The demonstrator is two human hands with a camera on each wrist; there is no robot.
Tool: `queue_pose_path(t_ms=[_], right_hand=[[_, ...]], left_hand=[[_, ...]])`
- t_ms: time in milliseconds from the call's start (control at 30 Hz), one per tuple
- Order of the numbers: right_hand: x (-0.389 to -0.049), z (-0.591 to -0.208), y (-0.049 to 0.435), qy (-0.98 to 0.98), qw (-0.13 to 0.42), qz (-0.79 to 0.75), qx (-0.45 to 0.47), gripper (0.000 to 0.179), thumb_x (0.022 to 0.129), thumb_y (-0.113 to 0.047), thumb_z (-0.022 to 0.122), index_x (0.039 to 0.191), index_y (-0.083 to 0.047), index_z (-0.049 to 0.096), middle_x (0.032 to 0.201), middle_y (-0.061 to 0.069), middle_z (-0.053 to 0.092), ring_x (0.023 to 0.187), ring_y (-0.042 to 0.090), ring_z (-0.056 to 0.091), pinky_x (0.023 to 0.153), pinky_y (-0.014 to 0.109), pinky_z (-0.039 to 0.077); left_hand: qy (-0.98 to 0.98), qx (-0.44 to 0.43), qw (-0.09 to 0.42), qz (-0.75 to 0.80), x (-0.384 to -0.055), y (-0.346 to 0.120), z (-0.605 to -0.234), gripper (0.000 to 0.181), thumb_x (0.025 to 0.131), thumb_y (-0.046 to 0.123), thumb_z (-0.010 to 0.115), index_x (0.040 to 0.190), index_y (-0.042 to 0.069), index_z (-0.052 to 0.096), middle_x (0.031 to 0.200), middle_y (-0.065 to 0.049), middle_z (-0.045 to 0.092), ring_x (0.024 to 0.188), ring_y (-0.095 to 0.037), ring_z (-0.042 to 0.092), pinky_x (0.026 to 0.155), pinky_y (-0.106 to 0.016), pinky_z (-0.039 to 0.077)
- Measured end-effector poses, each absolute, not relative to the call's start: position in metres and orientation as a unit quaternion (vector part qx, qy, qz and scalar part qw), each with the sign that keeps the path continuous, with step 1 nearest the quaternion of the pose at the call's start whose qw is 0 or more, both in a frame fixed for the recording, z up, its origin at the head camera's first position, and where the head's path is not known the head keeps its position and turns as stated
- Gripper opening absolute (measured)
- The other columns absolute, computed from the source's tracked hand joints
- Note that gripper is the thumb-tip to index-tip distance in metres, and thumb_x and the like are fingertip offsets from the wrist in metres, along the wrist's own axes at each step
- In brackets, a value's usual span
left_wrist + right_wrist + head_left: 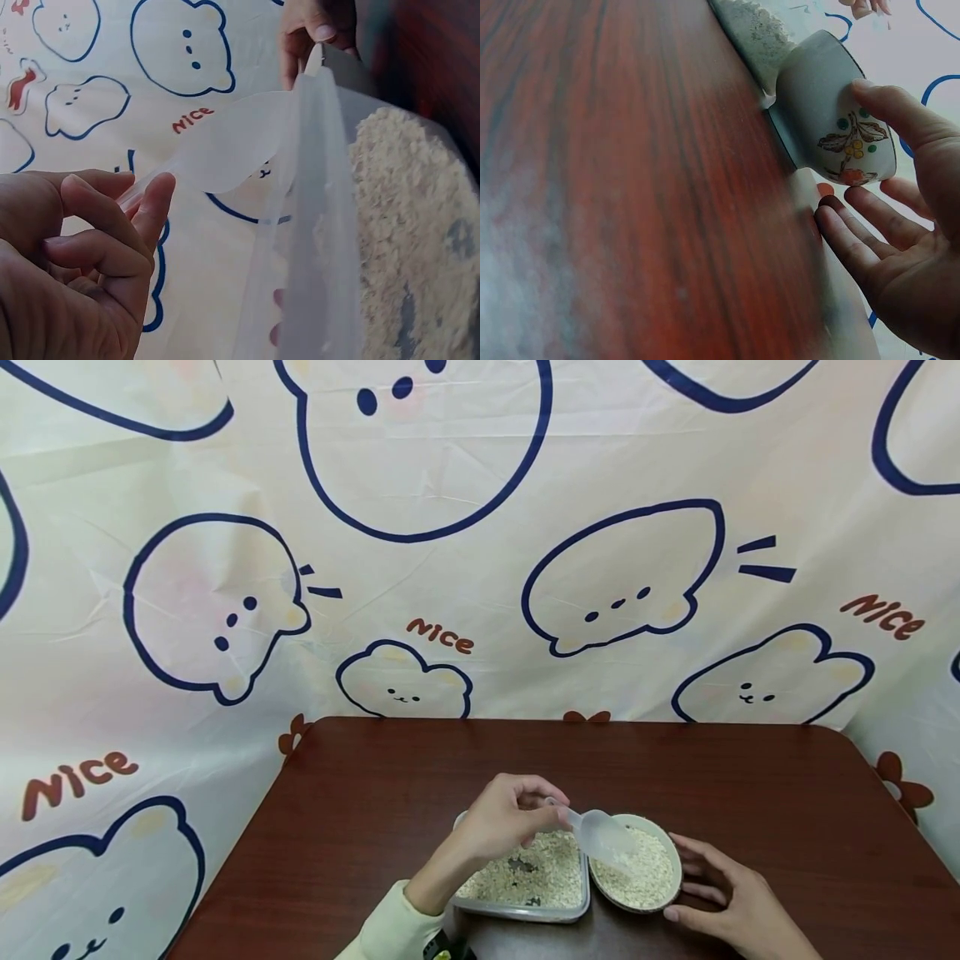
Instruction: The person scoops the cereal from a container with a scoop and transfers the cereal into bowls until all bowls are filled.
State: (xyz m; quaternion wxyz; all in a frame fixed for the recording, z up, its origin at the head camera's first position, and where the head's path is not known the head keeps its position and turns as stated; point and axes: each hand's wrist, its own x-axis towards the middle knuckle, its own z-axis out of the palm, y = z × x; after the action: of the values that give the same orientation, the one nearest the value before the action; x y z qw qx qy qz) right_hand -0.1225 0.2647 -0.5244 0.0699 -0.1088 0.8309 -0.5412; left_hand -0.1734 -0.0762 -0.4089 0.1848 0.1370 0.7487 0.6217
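Observation:
My left hand (504, 820) pinches the handle of a translucent plastic spoon (604, 837) between thumb and fingers. In the head view the spoon's bowl end hangs over a round bowl (678, 868) of oats (647, 870). The left wrist view shows the same spoon (232, 142) tilted, above the wall of the plastic container (319, 225). My right hand (738, 893) holds the bowl's right side, thumb and a finger against it. In the right wrist view the bowl (817, 97) is white with a leaf-and-berry pattern, and the other fingers are spread beside it.
A clear rectangular container (525, 912) of oats stands left of the bowl, close beside it; dark patches of its bottom show through. Both are on a dark brown wooden table (390, 785). Behind it hangs a cloth (480, 568) printed with cartoon bears.

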Motion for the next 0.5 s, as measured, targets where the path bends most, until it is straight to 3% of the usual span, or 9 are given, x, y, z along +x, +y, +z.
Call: queue_pose_path(t_ms=[133, 500], right_hand=[[-0.122, -0.524, 0.264, 0.83, 0.073, -0.543, -0.108, 0.088, 0.083, -0.017, 0.093, 0.158, -0.01, 0.049, 0.136, -0.033, 0.055, 0.112, -0.009, 0.065, 0.086, 0.024, 0.064], [-0.122, -0.523, 0.264, 0.827, 0.077, -0.547, -0.103, 0.088, 0.083, -0.016, 0.093, 0.158, -0.009, 0.049, 0.134, -0.035, 0.055, 0.112, -0.009, 0.066, 0.086, 0.024, 0.064]], left_hand=[[0.75, 0.131, 0.173, 0.625, -0.176, -0.084, -0.408, 0.019, 0.098, 0.014, 0.078, 0.112, 0.002, 0.078, 0.096, -0.023, 0.08, 0.052, -0.008, 0.046, 0.049, -0.021, 0.037], [0.75, 0.107, 0.152, 0.635, -0.176, -0.114, -0.406, 0.022, 0.102, 0.013, 0.072, 0.118, -0.002, 0.075, 0.098, -0.019, 0.081, 0.051, -0.007, 0.042, 0.049, -0.02, 0.036]])
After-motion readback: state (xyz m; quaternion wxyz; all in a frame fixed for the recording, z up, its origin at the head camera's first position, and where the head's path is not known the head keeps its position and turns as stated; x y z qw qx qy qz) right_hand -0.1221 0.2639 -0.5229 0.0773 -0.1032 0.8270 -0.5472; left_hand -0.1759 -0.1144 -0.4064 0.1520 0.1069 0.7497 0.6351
